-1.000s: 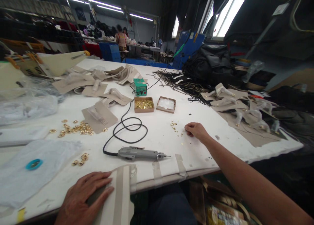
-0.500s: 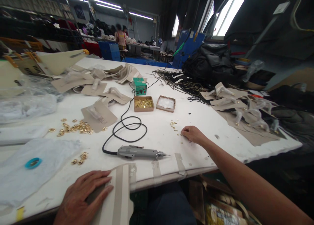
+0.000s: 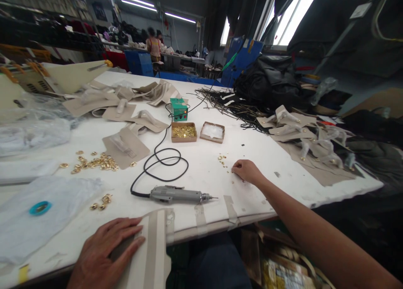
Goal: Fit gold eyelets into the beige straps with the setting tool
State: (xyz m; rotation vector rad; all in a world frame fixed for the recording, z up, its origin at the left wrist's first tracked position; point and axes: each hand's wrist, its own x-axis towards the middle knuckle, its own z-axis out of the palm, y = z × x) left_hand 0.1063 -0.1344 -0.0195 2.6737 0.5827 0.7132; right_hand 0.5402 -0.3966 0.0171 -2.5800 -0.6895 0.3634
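My left hand [image 3: 102, 253] lies flat, fingers spread, on a beige fabric piece [image 3: 151, 251] at the near edge of the white table [image 3: 201, 171]. My right hand [image 3: 247, 171] reaches out over the table with fingers curled in a pinch beside a small scatter of gold screws [image 3: 224, 161]; what the fingertips hold is too small to see. A grey electric screwdriver [image 3: 178, 194] lies between the hands, its black cord [image 3: 163, 163] looping back to a green power box [image 3: 179, 109].
Two small cardboard trays, one with gold parts [image 3: 184, 132] and one with white parts [image 3: 213, 132], sit mid-table. Gold rings [image 3: 94, 163] lie scattered left. Beige fabric pieces [image 3: 126, 144] lie left and right. Black bags [image 3: 267, 85] stand at back right. A person [image 3: 154, 45] stands far behind.
My right hand has slid a little left and nearer to the gold screws, and its fingers have curled in. My left hand stays on the beige piece.
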